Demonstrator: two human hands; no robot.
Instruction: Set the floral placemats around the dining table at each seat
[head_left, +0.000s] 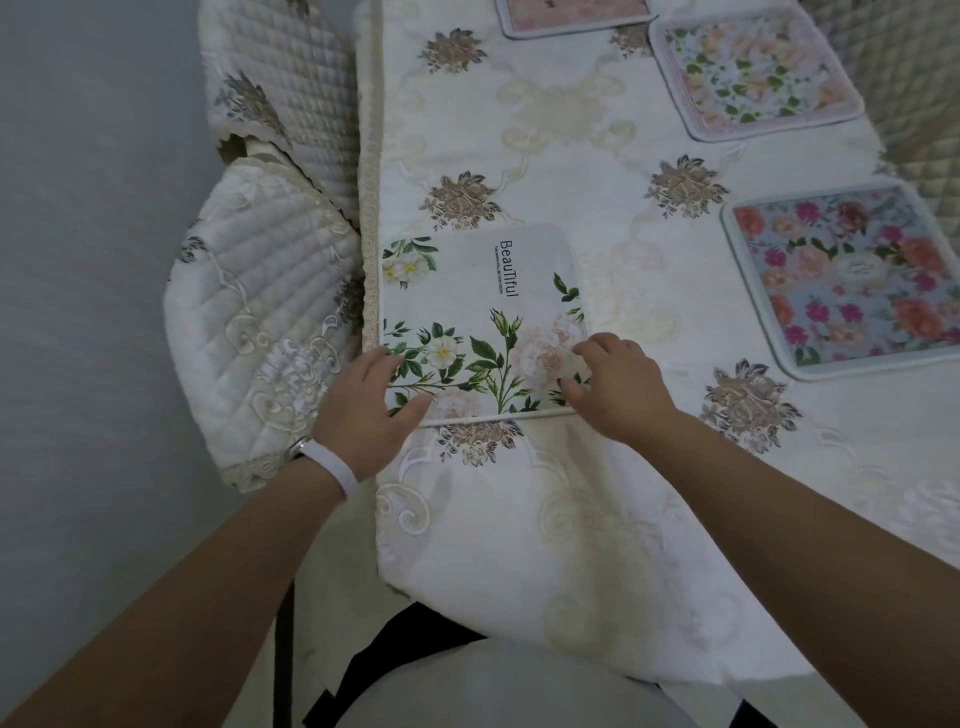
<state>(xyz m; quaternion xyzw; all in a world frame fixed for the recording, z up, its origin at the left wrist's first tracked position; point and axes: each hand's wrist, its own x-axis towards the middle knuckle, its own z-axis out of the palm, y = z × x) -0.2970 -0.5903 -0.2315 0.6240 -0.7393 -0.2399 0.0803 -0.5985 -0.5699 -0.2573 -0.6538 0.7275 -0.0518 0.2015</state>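
A white placemat (478, 291) printed with green leaves, pale flowers and the word "Beautiful" lies flat at the table's left edge. My left hand (366, 410) rests on its near left corner, thumb laid over the mat. My right hand (615, 387) sits at its near right corner, fingers bent and touching the mat. On the right lies a blue placemat (852, 275) with pink and orange roses. Farther back lies a pale pink floral placemat (753, 73), and another pink placemat (576, 15) sits at the top edge.
The table wears a white embroidered cloth (545, 171) that hangs over the near end. Two quilted white chairs stand along the left side, the nearer chair (260, 338) and the farther chair (280, 78). A quilted chair back (914, 104) shows at the right.
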